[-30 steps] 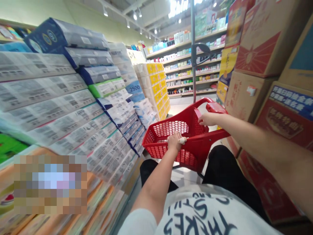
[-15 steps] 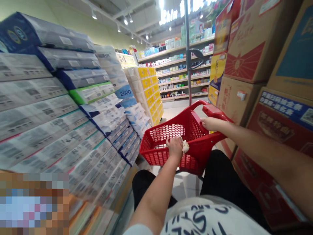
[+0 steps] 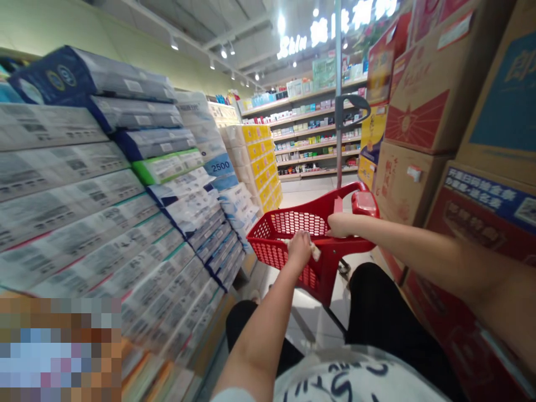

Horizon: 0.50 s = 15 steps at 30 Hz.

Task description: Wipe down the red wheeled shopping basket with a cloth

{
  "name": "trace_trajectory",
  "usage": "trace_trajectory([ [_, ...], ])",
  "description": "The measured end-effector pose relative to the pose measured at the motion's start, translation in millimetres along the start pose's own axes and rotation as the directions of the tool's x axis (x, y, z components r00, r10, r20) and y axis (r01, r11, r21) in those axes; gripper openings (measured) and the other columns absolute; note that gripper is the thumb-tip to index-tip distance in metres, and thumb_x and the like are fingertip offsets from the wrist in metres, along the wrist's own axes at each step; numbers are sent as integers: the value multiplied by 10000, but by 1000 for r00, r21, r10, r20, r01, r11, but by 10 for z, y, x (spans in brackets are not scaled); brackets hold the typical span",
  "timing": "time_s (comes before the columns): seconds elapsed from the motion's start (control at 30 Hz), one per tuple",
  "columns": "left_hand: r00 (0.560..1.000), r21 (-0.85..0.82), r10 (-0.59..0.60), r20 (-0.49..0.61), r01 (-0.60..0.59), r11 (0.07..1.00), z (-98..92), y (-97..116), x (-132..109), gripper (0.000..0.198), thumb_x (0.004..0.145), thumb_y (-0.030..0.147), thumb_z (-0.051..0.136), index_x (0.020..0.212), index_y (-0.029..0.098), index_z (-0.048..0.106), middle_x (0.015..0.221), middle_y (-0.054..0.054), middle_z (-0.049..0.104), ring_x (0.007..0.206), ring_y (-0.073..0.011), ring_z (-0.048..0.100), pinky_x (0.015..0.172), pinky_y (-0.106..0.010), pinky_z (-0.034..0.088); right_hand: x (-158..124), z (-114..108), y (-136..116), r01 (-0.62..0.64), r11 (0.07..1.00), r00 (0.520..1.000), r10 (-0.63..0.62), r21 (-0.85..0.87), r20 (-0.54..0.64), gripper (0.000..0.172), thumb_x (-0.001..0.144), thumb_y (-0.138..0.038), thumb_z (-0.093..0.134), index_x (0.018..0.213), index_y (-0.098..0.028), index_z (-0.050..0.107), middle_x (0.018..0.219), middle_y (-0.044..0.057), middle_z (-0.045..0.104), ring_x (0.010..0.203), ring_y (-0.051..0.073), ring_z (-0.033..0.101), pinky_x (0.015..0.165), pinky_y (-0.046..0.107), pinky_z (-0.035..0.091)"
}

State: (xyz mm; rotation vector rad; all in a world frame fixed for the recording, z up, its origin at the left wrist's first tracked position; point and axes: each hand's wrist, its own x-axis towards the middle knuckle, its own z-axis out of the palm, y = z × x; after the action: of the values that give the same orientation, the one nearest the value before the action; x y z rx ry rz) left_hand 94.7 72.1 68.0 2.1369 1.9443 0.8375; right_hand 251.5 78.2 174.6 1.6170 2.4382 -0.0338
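Note:
A red plastic shopping cart (image 3: 272, 258) with perforated walls stands sideways just ahead of my knees. My left hand (image 3: 300, 247) is closed on a crumpled cream-coloured cloth (image 3: 315, 253) at the near top rim of the basket; part of the cloth pokes out beside the fingers. Further right, my right hand (image 3: 340, 225) is closed at the rear end of the basket, near the handle (image 3: 365, 203). Its fingertips are partly hidden behind the hand. A grey upright pole (image 3: 338, 151) with a hooked grip rises behind the cart.
Stacked packs of paper tissue (image 3: 75, 206) line the left side, with yellow-and-white packs (image 3: 262, 162) beyond them. Cardboard cartons (image 3: 412, 173) are piled close on the right. Shelves (image 3: 310, 131) of small goods stand across the far end of the tiled aisle.
The cart has turned, and its handle end is nearer the left in view. My right hand has shifted left and slightly down, closer to my left hand, which stays at the near rim.

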Motion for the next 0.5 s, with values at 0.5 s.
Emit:
trace_trajectory([
  [0.5,998,-180,22,-66,-33,983,32,-162,-53,256,929,224,318,815,224,547,780,-9,638,772,-149,603,739,-256,433,-335,155,189,203,960,978,-187,194,-97,290,852,-342,529,996,-168,711,953,105,713,841,229,655,703,274,448],
])
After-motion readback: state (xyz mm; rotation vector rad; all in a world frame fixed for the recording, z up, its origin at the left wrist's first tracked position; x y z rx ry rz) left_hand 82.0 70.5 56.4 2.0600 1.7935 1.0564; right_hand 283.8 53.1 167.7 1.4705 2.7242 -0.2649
